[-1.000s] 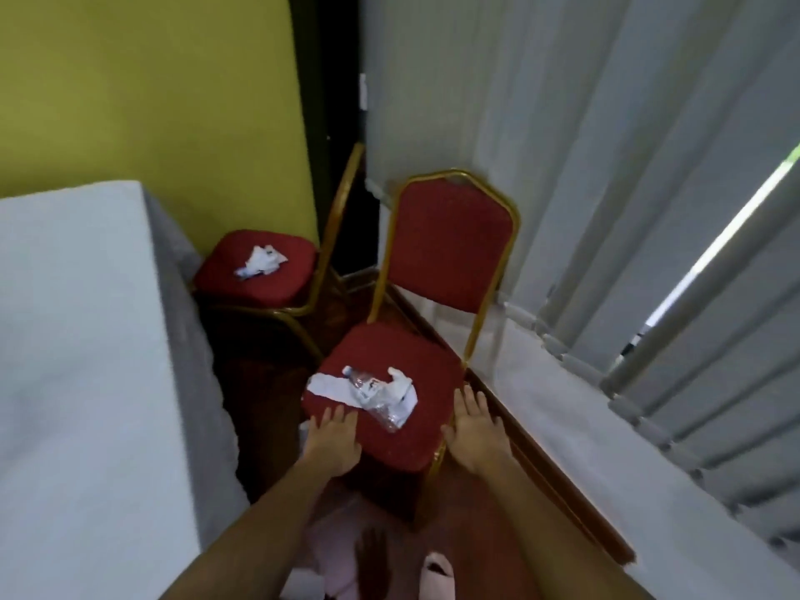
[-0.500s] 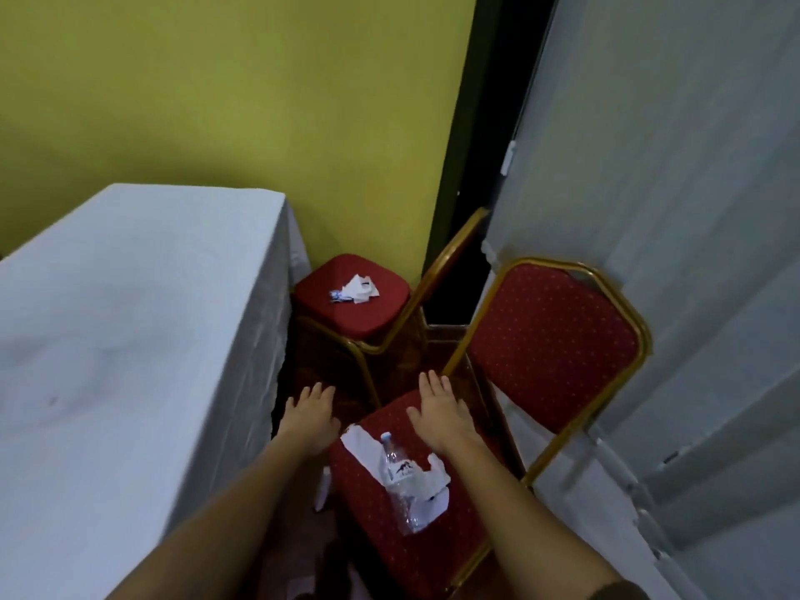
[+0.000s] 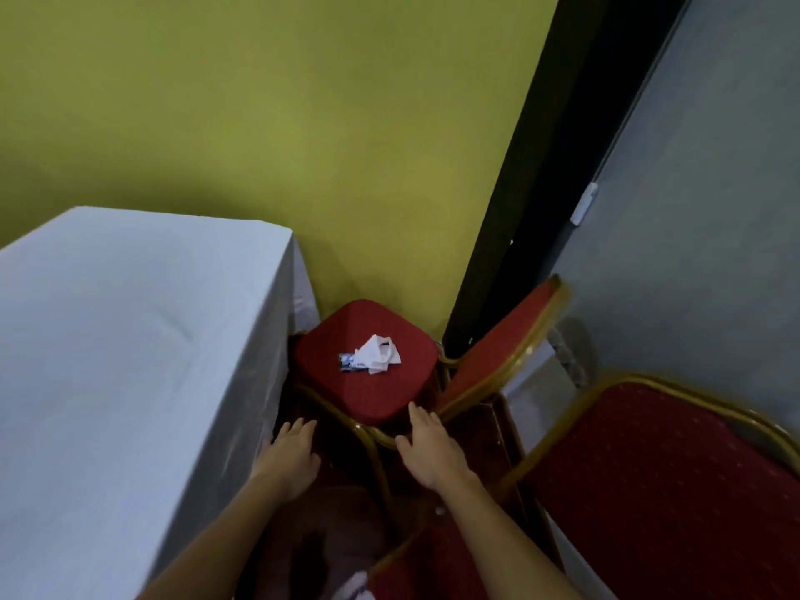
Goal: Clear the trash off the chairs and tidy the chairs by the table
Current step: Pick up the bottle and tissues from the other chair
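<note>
Two red upholstered chairs with gold-coloured metal frames stand in the corner between a yellow-green wall (image 3: 259, 123) and a grey curtain (image 3: 701, 210). The far chair (image 3: 368, 383) sits just beside the table (image 3: 130, 339), which is draped in a white cloth reaching toward the floor; its rounded square seat is dotted with a fine pattern, and its backrest, seen edge-on, leans toward the dark vertical strip (image 3: 519, 188) that divides wall from curtain. On the middle of this seat lies the trash (image 3: 371, 360): a crumpled white paper or tissue with a small blue-and-white printed wrapper touching its left side. The near chair (image 3: 649, 491) fills the lower right, showing the same dotted red fabric inside a curved gold tube; a scrap of white is just visible at the bottom edge, too cropped to identify. The left hand (image 3: 288, 456) is extended palm down, fingers spread and released, above the dark floor in the gap between the table cloth and the far chair's front leg, holding nothing. The right hand (image 3: 428, 452) is likewise flat and unclenched, its fingertips at the front right corner of the far seat near the gold frame; whether it touches the frame cannot be told. Both forearms are bare.
</note>
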